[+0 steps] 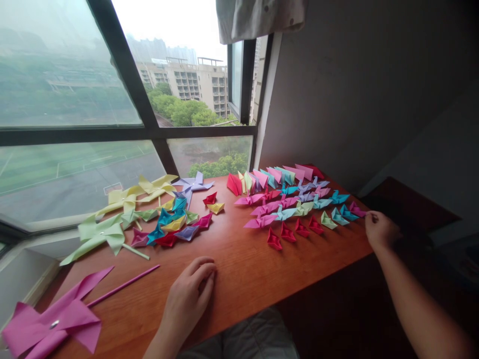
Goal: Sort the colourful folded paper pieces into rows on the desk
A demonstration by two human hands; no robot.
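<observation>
On my head feed, the right hand (381,229) pinches a magenta paper boat (357,210); blue boat (348,213) just left of that grip, left hand (190,289) well apart, on the table (243,271).

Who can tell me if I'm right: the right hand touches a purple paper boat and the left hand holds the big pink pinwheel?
Not quite: the left hand isn't holding the big pink pinwheel; the head view shows that hand resting on the table, apart from the pinwheel. The right hand does touch a purple paper boat.
</observation>
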